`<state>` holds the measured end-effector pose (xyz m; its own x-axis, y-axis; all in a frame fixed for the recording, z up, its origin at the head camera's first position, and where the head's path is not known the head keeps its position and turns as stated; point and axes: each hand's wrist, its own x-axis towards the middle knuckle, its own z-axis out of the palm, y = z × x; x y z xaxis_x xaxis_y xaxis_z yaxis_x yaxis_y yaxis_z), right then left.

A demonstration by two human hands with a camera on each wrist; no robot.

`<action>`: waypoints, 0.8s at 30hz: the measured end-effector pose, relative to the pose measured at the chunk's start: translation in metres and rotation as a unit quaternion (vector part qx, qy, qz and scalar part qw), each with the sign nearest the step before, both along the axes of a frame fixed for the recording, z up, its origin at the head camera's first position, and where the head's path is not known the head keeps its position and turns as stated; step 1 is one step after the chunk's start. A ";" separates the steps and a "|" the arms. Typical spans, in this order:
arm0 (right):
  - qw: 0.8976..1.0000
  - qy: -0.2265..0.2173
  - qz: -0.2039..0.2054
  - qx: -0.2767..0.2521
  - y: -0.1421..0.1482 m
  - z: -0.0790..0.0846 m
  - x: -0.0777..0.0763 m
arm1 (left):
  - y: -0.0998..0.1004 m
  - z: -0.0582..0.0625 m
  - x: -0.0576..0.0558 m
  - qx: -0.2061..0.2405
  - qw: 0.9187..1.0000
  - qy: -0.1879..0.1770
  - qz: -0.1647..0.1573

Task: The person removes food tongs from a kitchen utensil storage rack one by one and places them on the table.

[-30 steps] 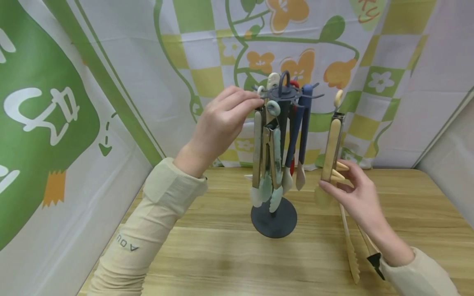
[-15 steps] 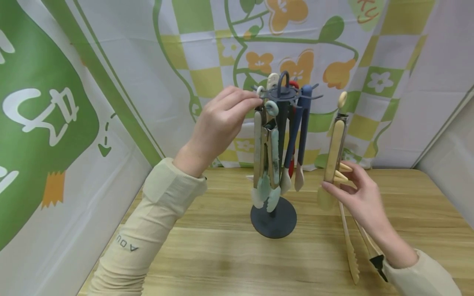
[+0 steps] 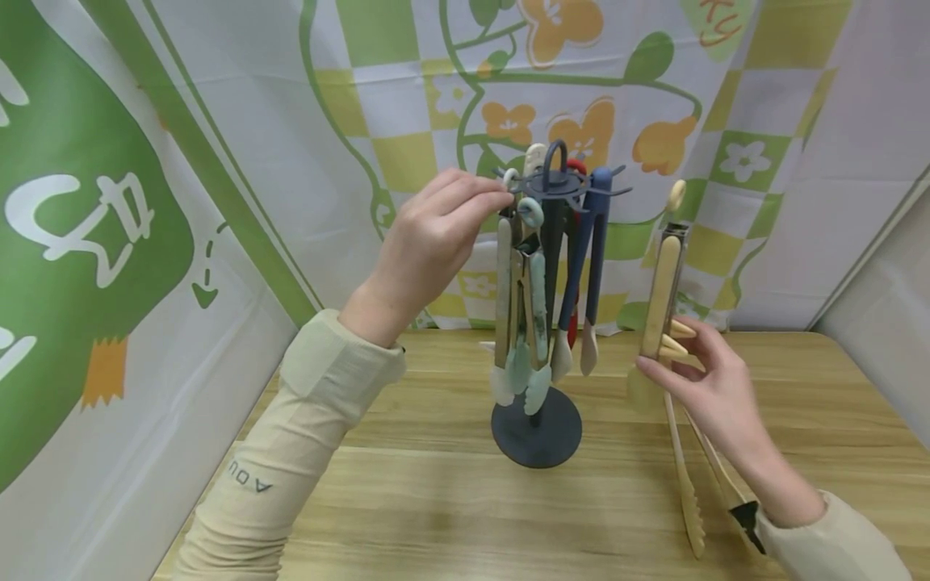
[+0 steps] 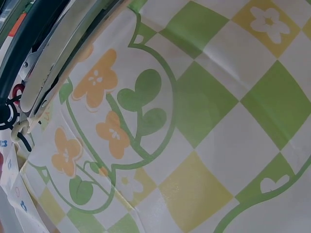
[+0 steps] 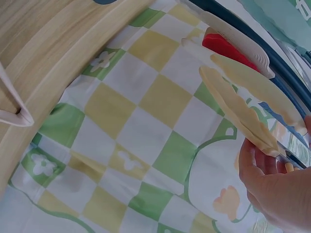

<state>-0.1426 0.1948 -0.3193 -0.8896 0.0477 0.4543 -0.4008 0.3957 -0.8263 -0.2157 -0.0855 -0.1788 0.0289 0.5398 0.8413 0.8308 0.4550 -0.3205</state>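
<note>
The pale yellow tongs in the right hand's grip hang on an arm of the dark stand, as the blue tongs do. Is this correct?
Not quite: the pale yellow tongs do not hang on the dark stand. The head view shows them apart from it, to its right. They are in the right hand's grip, and the blue tongs do hang there.

Right of centre: long pale-yellow tongs (image 3: 659, 298), smooth plastic over glossy metal. Centre: dark round-based stand (image 3: 538, 440), matt metal, seen from here. Bottom: smooth wood-grained tabletop (image 3: 436, 516). Top: creased green-and-white cloth (image 3: 395, 165).
</note>
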 end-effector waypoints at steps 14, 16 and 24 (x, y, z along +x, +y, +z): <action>1.000 0.004 -0.010 0.012 0.014 -0.004 0.001 | 0.000 0.000 -0.001 -0.001 1.000 -0.004 -0.003; 1.000 0.003 -0.014 0.016 0.017 -0.005 0.001 | 0.000 0.000 -0.001 0.000 1.000 -0.005 -0.004; 0.999 -0.009 -0.031 0.031 0.026 -0.008 0.003 | 0.000 -0.001 -0.001 0.001 1.000 -0.006 -0.005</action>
<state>-0.1399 0.2204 -0.3274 -0.8939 0.0756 0.4419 -0.3588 0.4704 -0.8062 -0.2171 -0.0860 -0.1795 0.0230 0.5381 0.8426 0.8390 0.4479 -0.3089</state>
